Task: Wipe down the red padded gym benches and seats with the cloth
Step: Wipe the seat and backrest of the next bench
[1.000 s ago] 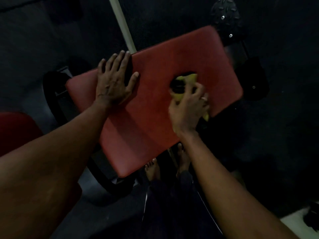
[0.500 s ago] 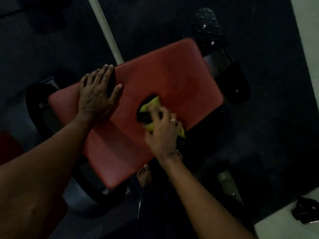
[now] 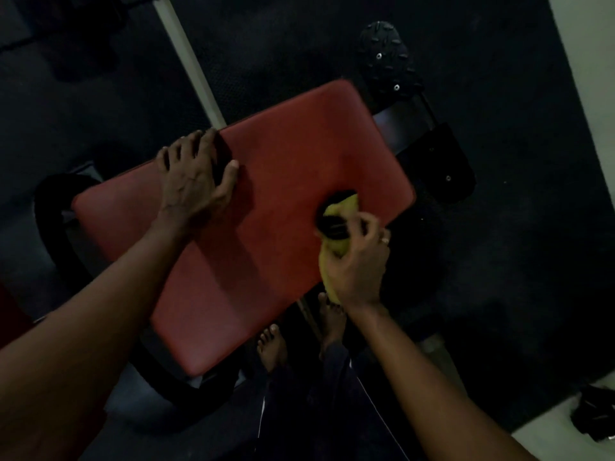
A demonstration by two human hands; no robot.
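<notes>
A dim gym floor of black textured rubber matting point(image 3: 499, 261) lies under everything, with a pale strip of floor point(image 3: 592, 94) along the right edge and a pale bar point(image 3: 189, 64) slanting behind the equipment. Angled across the middle is the red padded rectangular bench pad point(image 3: 283, 181), carried on a black metal frame point(image 3: 53, 227); a studded black footplate point(image 3: 386, 58) sits past its far corner.

The left hand point(image 3: 193, 181) rests on the pad's far edge, its fingers point(image 3: 181, 151) bent over the rim and the thumb spread on the red surface, bracing it. The right hand point(image 3: 359, 264) grips the bunched yellow cloth point(image 3: 342, 207), fingers curled round it, pressing it onto the pad close to the near right edge. The dark patch at the cloth may be shadow or a fold; it is too murky to tell.

The risks, as I judge them: the cloth is wadded small, so each pass probably covers a narrow track and patches may be skipped, above all the near left half. Working this close to the edge, the wad could slip off the pad. The person's bare feet point(image 3: 271, 347) stand just beside the frame and could be stubbed. Poor light would hide missed dirt.
</notes>
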